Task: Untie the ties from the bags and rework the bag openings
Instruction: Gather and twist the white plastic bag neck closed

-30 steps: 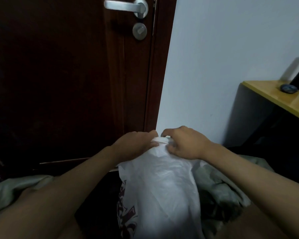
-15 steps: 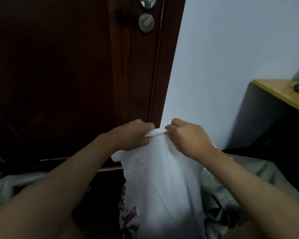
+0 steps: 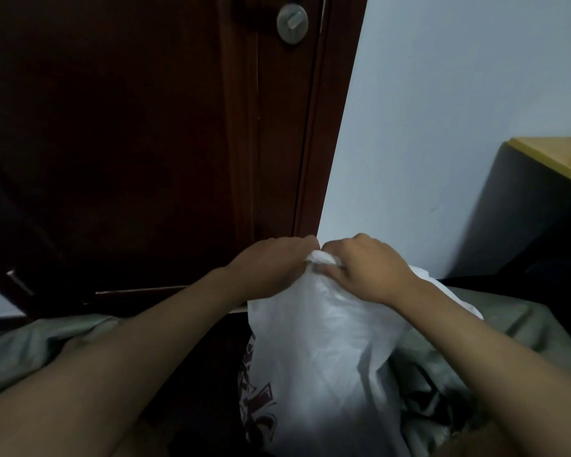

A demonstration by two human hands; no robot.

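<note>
Bag top first — your left hand [image 3: 271, 268] and right hand [image 3: 366, 268] meet at the bunched neck of the white plastic bag [image 3: 323, 351], fingers of both curled tight around it, knuckles nearly touching. Below your hands the bag hangs upright between your forearms, over grey-green fabric [image 3: 475, 331] — a dark wooden door [image 3: 129, 143] and pale wall [image 3: 459, 110] stand behind.

You have: one white plastic bag [image 3: 323, 351]; two hands, left hand [image 3: 271, 268] and right hand [image 3: 363, 268]; one dark door [image 3: 129, 143], one round lock knob [image 3: 292, 24]; one wooden tabletop [image 3: 554, 159].
</note>
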